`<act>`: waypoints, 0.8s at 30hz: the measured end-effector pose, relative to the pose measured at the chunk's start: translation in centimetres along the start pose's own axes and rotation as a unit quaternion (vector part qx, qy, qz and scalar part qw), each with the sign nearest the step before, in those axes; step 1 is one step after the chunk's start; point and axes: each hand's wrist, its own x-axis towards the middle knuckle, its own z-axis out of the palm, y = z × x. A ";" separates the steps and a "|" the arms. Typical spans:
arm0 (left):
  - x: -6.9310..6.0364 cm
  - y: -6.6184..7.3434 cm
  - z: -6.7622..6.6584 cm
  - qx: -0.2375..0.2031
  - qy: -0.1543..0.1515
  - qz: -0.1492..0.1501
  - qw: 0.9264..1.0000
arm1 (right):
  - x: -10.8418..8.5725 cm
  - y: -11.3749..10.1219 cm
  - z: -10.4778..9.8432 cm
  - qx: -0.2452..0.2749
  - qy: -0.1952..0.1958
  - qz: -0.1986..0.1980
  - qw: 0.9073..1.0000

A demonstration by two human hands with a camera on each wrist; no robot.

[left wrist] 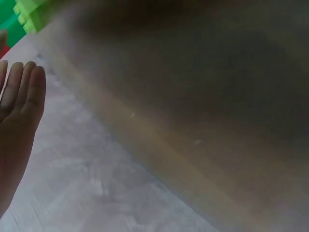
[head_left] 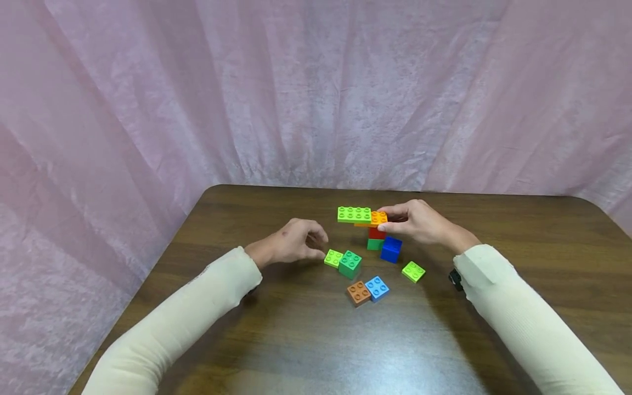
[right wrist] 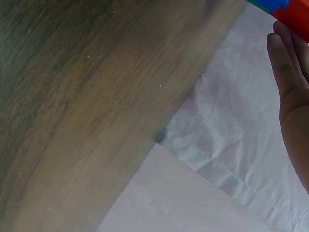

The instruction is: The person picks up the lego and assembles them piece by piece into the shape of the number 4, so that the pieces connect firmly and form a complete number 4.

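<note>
My right hand (head_left: 417, 222) pinches the orange brick (head_left: 379, 218) between thumb and fingers at the right end. A long lime brick (head_left: 354, 214) sits on the orange one and juts out to the left. Under them are a red brick (head_left: 377, 233) and a green brick (head_left: 374, 244), stacked upright. Left of the stack, my left hand (head_left: 291, 241) holds nothing, its fingers loosely bent. Its thumb tip is close to a small lime brick (head_left: 333, 258); whether they touch I cannot tell. In the right wrist view, fingers (right wrist: 282, 63) show beside a red brick (right wrist: 295, 19).
A dark blue brick (head_left: 391, 249) stands at the stack's front right. Nearer me lie a green brick (head_left: 349, 264), a brown brick (head_left: 358, 293), a light blue brick (head_left: 377, 288) and another small lime brick (head_left: 413, 271). Pink curtain (head_left: 316, 93) hangs behind the wooden table (head_left: 276, 340).
</note>
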 end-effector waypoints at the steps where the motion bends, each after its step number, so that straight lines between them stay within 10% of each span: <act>1: -0.1 -0.1 0.2 0.001 -0.012 -0.002 1.000 | 0.0 0.0 0.0 0.001 -0.001 0.000 1.000; 24: 0.2 0.3 1.6 0.052 -0.050 0.005 0.997 | 0.1 0.2 0.1 0.002 0.004 -0.008 1.000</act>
